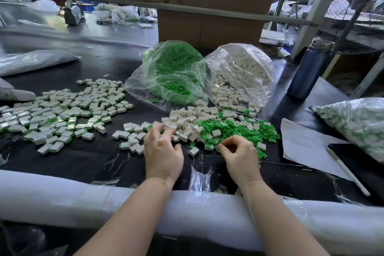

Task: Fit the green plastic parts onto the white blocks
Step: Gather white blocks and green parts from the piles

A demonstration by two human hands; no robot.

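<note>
Reaching into the loose stock near the middle of the table, my left hand has its fingers spread and relaxed over the white blocks, fingertips touching the heap, nothing clamped in that grip. My right hand sits just beside the green plastic parts, thumb and forefinger curled together; whether a green part is pinched between them I cannot tell, as the fingers hide it. Finished blocks with green edging lie spread toward the table's left edge. Two open supply bags stand at the back: the green bag and the white bag.

Assessment: the step in hand is picking one block and one part. To do it well, I should single out one block, turn its slotted face toward the right hand, check the green part's orientation before pressing, and seat it squarely until flush. Risk: the mixed heap invites a double pick or a skewed fit.
</note>
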